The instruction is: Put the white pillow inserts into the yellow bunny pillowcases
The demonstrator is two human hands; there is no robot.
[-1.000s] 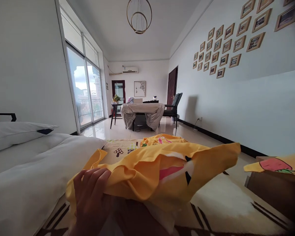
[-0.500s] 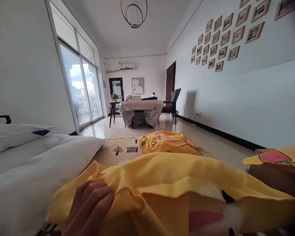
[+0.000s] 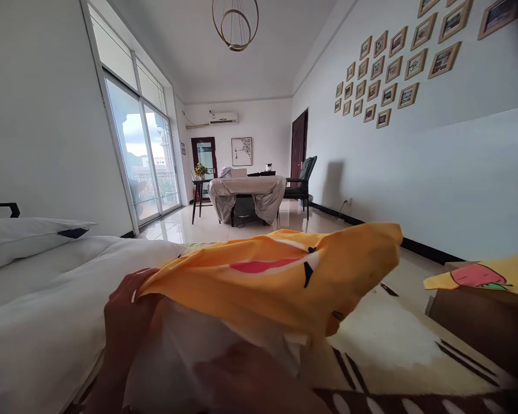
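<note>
A yellow cloth (image 3: 267, 287) with a pink and black print is lifted and stretched above a patterned rug. My left hand (image 3: 133, 293) grips its left corner, the fingers closed on the edge. My right hand (image 3: 242, 374) is low at the centre, under or behind the cloth's pale underside, dark and blurred; its fingers are hidden. The cloth's right end sticks up and out with a fold hanging down.
White bedding (image 3: 47, 310) lies along the left. At the right, a brown box (image 3: 479, 328) has a yellow cloth with a strawberry print (image 3: 479, 276) on top. A covered table (image 3: 248, 185) and a black chair (image 3: 303, 178) stand farther back.
The yellow cloth has been lifted and its right part swung left and up, baring the rug at the right. My left hand has moved up and slightly left; my right arm now shows.
</note>
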